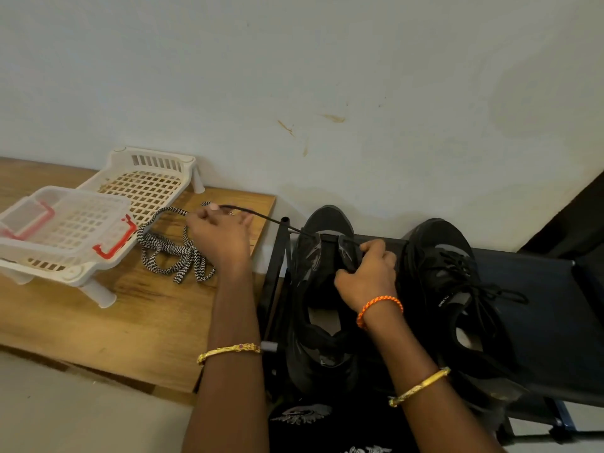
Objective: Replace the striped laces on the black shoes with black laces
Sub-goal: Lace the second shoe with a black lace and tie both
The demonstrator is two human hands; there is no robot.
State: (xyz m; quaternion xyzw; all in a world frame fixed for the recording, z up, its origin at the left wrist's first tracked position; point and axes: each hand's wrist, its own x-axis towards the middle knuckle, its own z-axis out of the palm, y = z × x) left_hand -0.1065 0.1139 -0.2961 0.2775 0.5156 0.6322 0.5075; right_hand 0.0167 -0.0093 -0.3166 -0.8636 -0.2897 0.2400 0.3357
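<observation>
Pale plaster wall (327, 76) fills the upper part of my head view, marked with a few brownish scuffs. Below it on the left I see a wooden worktop (98, 322), and on the right a black rack shelf (539, 305) that carries the two black shoes.

On the worktop the striped laces (176, 253) lie in a loose heap, just beside a white slatted basket (147, 188) turned on its legs, with a clear lidded box (62, 220) with red clasps resting on it.

My left hand (219, 237) is raised over the edge of the worktop, fingers curled together and pinching the black lace (261, 217). That lace runs taut from the fingers down to the toe end of the near shoe (313, 289). One striped strand arcs up close to the same hand; I cannot tell whether the fingers touch it.

My right hand (366, 276) is clamped on the near shoe, fingers curled over the tongue and eyelet area, thumb on the inner side. An orange braided band sits at that wrist, and a gold bangle on each forearm.

Just right of it stands the far shoe (457, 289), already laced in black, its bow lying across the top.
</observation>
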